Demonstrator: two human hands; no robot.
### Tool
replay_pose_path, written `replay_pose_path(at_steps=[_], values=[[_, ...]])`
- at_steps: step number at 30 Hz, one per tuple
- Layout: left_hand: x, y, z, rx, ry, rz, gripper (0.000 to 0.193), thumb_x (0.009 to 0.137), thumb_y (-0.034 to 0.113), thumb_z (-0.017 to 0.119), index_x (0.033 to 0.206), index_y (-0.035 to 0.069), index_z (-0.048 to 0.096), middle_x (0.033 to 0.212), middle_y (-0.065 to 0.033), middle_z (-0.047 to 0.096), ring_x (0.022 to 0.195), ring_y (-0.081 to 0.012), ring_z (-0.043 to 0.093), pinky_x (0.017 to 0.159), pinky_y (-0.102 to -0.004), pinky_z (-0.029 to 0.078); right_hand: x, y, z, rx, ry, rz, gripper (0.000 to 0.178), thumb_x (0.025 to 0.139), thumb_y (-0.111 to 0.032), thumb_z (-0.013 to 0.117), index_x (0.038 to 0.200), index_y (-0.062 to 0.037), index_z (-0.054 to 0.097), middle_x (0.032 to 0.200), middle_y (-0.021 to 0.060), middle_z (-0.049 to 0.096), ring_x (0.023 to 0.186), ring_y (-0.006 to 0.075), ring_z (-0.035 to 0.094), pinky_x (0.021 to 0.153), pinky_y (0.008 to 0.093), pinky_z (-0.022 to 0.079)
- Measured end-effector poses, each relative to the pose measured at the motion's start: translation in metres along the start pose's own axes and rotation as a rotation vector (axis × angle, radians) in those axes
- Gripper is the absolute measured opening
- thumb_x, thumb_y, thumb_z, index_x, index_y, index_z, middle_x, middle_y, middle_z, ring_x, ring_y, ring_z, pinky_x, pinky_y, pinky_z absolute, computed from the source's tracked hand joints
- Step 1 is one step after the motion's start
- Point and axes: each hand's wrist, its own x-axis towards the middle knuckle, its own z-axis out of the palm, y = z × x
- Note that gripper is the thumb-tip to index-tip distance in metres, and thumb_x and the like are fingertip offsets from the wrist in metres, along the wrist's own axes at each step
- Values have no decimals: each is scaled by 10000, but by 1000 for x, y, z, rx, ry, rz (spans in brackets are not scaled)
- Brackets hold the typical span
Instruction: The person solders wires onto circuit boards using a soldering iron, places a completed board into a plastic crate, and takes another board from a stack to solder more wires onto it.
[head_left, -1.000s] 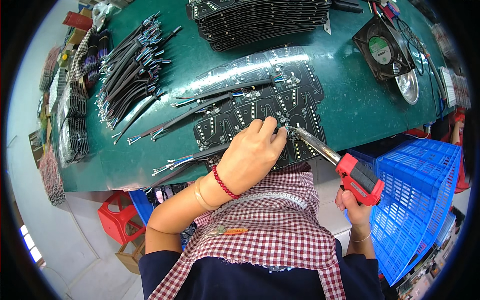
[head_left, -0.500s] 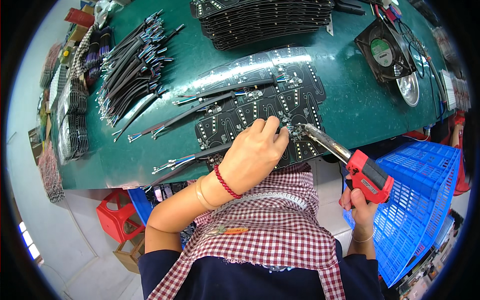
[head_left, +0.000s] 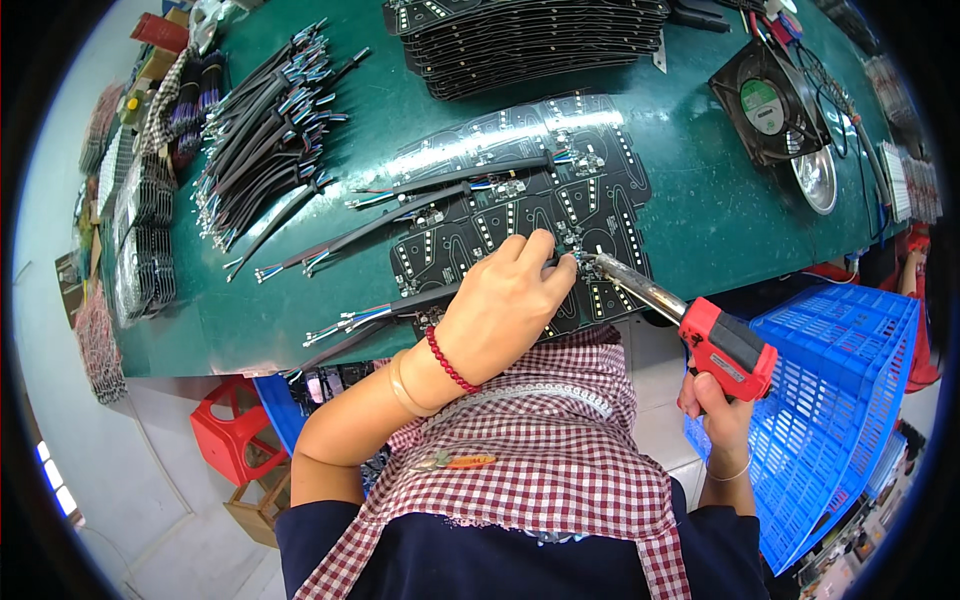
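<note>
My left hand (head_left: 508,305) is closed, its fingertips pinching the end of a black-sleeved wire cable (head_left: 425,302) at a black circuit board panel (head_left: 440,258). The cable's loose colored ends stick out to the left; the pinched end is mostly hidden by my fingers. In my right hand (head_left: 722,410) is a red and black soldering gun (head_left: 728,345), gripped by its handle. Its metal barrel slants up to the left, with the tip at the board just right of my left fingertips. Two more sleeved cables (head_left: 430,208) lie across the panel, their right ends at board pads.
A pile of sleeved cables (head_left: 270,150) lies on the green table (head_left: 690,215) at left. Stacked circuit boards (head_left: 530,50) stand at the back. To the right are a black fan (head_left: 765,105), a round metal dish (head_left: 816,180) and a blue crate (head_left: 830,400) below the table edge.
The soldering gun and my right hand have shifted slightly left, bringing the tip nearer my left fingertips. My left hand has barely moved and keeps its pinch.
</note>
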Motion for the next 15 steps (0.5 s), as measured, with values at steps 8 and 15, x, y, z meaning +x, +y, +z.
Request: replay_pose_path(at_steps=[8,15], values=[[1,-1,-2,-10,-17,0,352,706,-17,584,1046,46,649,904,-92,532,805,-236,577,693,-336,519,-2,2,-7,-84,-20,43,170,881,-11,586,1048,16,570,687,32,558,548,79,497,490,243,420],[1,0,-3,-20,-33,-17,358,700,-25,584,1044,47,651,900,-93,529,809,-239,574,700,-337,518,-1,-2,-12,-291,23,-101,328,885,-157,612,1129,51,541,631,43,527,502,94,462,474,241,382]])
